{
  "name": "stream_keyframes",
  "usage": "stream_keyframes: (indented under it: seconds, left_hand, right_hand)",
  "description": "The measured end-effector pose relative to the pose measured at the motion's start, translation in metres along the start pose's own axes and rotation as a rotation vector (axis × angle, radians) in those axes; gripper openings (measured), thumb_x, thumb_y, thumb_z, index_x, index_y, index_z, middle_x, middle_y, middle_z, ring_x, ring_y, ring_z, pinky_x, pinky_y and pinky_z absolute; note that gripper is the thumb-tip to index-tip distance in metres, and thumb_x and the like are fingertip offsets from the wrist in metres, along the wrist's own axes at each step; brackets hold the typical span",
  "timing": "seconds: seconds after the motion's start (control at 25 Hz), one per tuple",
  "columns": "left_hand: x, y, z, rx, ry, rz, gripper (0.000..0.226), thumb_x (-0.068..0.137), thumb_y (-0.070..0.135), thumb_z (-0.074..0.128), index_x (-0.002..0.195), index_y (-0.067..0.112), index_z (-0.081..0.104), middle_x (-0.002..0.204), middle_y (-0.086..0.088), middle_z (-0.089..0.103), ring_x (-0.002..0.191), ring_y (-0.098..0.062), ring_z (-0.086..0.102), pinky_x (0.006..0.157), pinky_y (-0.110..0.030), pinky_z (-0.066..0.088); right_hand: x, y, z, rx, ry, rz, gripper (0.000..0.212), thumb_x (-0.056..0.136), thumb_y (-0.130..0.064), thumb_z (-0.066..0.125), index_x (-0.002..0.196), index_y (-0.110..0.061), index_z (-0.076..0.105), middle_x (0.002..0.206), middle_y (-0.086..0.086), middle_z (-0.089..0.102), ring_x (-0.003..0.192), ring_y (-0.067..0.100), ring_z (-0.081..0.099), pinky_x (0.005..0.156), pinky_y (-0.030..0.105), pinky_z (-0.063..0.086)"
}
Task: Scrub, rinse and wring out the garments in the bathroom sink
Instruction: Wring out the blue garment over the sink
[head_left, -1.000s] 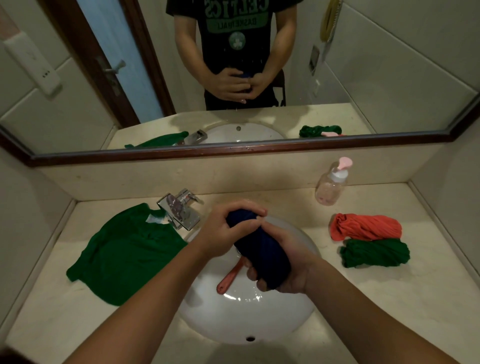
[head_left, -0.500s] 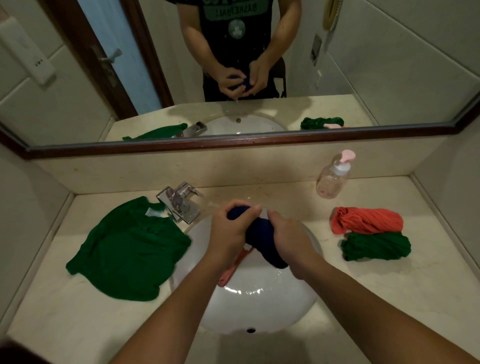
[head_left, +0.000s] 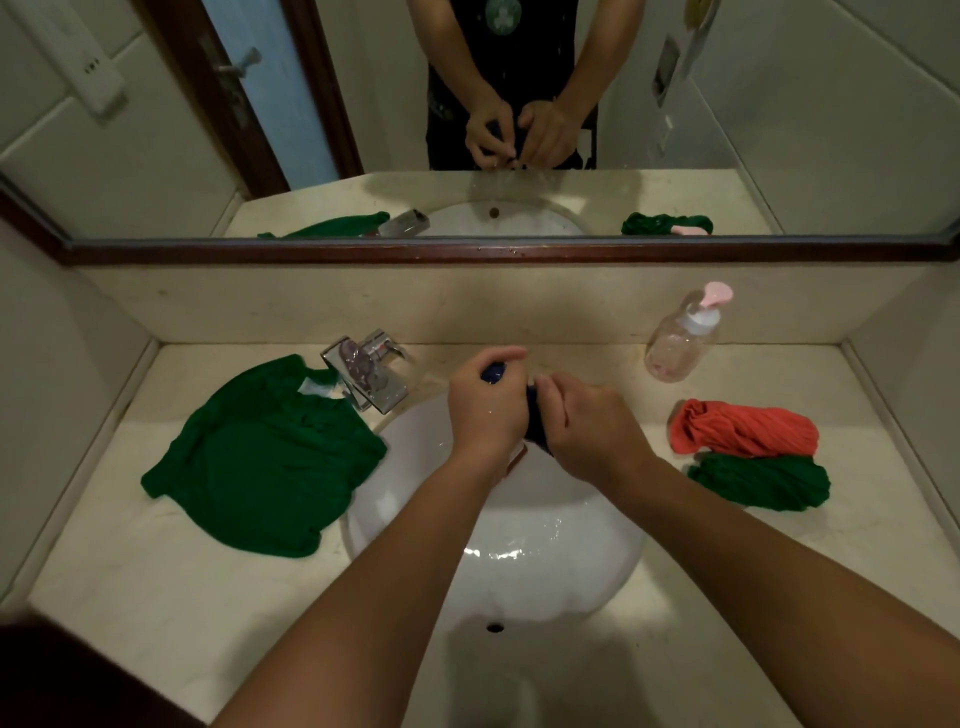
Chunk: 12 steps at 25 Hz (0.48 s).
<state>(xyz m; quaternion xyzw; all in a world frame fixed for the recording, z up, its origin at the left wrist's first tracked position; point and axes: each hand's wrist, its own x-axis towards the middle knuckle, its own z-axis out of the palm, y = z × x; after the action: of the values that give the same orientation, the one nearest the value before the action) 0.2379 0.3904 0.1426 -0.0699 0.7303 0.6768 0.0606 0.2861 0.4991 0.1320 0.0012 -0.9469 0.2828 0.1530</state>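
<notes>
Navy garment (head_left: 536, 427), clenched in left hand (head_left: 487, 411) and right hand (head_left: 588, 432), hangs above the wet white sink (head_left: 545, 571).

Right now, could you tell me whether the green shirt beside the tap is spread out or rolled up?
Spread out: the green shirt lies flat on the counter, its neck label showing.

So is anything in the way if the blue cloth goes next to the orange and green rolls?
Nothing visible. The left hand and right hand grip the blue cloth over the sink, and only bare counter lies between it and the orange roll and green roll. The soap bottle stands further back.
</notes>
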Motion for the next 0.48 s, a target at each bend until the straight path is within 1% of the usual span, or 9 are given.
stream_keyframes:
  seconds: [0.04, 0.08, 0.16, 0.2, 0.28, 0.32, 0.36, 0.4, 0.48]
  left_hand:
    - [0.001, 0.000, 0.002, -0.004, 0.010, -0.028, 0.026, 0.093, 0.008, 0.060, 0.086, 0.029, 0.073, 0.089, 0.015, 0.069, 0.086, -0.006, 0.064, 0.083, -0.030, 0.058]
    - [0.002, -0.001, 0.003, -0.006, 0.014, -0.052, 0.024, 0.093, 0.008, 0.061, 0.085, 0.027, 0.073, 0.090, 0.013, 0.069, 0.089, -0.010, 0.065, 0.083, -0.031, 0.057]
    - [0.004, -0.006, -0.001, -0.005, -0.018, -0.066, 0.020, 0.091, 0.009, 0.064, 0.084, 0.025, 0.074, 0.090, 0.011, 0.070, 0.091, -0.013, 0.065, 0.081, -0.033, 0.058]
    - [0.006, -0.010, -0.006, -0.005, -0.060, -0.044, 0.017, 0.090, 0.010, 0.065, 0.086, 0.025, 0.074, 0.090, 0.011, 0.070, 0.089, -0.011, 0.066, 0.079, -0.031, 0.058]
    - [0.013, -0.014, -0.020, 0.010, -0.166, 0.051, 0.013, 0.090, 0.012, 0.069, 0.088, 0.024, 0.074, 0.088, 0.013, 0.071, 0.083, -0.003, 0.066, 0.073, -0.025, 0.057]
    - [0.017, -0.016, -0.027, 0.027, -0.214, 0.095, 0.010, 0.090, 0.014, 0.072, 0.089, 0.024, 0.074, 0.088, 0.013, 0.071, 0.082, -0.002, 0.066, 0.073, -0.023, 0.056]
    - [0.020, -0.018, -0.032, 0.039, -0.253, 0.123, 0.006, 0.090, 0.018, 0.073, 0.089, 0.024, 0.073, 0.090, 0.012, 0.072, 0.084, -0.003, 0.067, 0.075, -0.023, 0.055]
    - [0.021, -0.020, -0.035, 0.044, -0.275, 0.149, 0.004, 0.090, 0.023, 0.075, 0.087, 0.023, 0.072, 0.094, 0.008, 0.071, 0.088, -0.005, 0.067, 0.079, -0.024, 0.053]
    - [0.019, -0.022, -0.038, 0.054, -0.266, 0.203, 0.017, 0.087, 0.036, 0.070, 0.079, 0.021, 0.068, 0.103, -0.002, 0.068, 0.094, -0.010, 0.064, 0.086, -0.024, 0.049]
  right_hand:
    - [0.001, 0.003, 0.002, -0.046, 0.016, -0.041, 0.044, 0.102, -0.031, 0.031, 0.087, -0.007, 0.065, 0.069, 0.013, 0.065, 0.053, 0.035, 0.057, 0.052, 0.033, 0.039]
    - [0.002, 0.002, 0.002, -0.055, -0.007, -0.011, 0.043, 0.104, -0.030, 0.032, 0.090, -0.007, 0.066, 0.072, 0.014, 0.066, 0.056, 0.036, 0.059, 0.053, 0.033, 0.040]
    - [0.004, -0.005, 0.003, 0.019, -0.117, 0.201, 0.039, 0.108, -0.032, 0.035, 0.089, -0.013, 0.063, 0.077, 0.009, 0.066, 0.066, 0.030, 0.059, 0.058, 0.033, 0.036]
    - [0.005, -0.008, 0.003, 0.088, -0.172, 0.318, 0.037, 0.108, -0.034, 0.038, 0.083, -0.017, 0.059, 0.076, 0.004, 0.064, 0.069, 0.026, 0.057, 0.058, 0.032, 0.035]
    - [0.003, -0.014, -0.007, 0.351, -0.253, 0.497, 0.037, 0.107, -0.038, 0.043, 0.076, -0.025, 0.059, 0.071, -0.003, 0.062, 0.067, 0.018, 0.058, 0.054, 0.022, 0.039]
    - [0.001, -0.017, -0.012, 0.546, -0.308, 0.588, 0.037, 0.107, -0.042, 0.045, 0.079, -0.028, 0.064, 0.071, -0.003, 0.065, 0.066, 0.015, 0.061, 0.056, 0.019, 0.043]
    - [-0.002, -0.021, -0.018, 0.728, -0.366, 0.663, 0.035, 0.106, -0.047, 0.046, 0.086, -0.030, 0.069, 0.074, -0.002, 0.069, 0.066, 0.015, 0.065, 0.057, 0.022, 0.048]
    - [-0.006, -0.025, -0.021, 0.852, -0.414, 0.714, 0.033, 0.104, -0.052, 0.048, 0.094, -0.031, 0.071, 0.078, -0.001, 0.073, 0.068, 0.016, 0.067, 0.058, 0.027, 0.051]
    - [-0.011, -0.028, -0.019, 0.907, -0.447, 0.741, 0.037, 0.098, -0.064, 0.053, 0.102, -0.033, 0.073, 0.086, 0.002, 0.075, 0.071, 0.019, 0.069, 0.057, 0.029, 0.051]
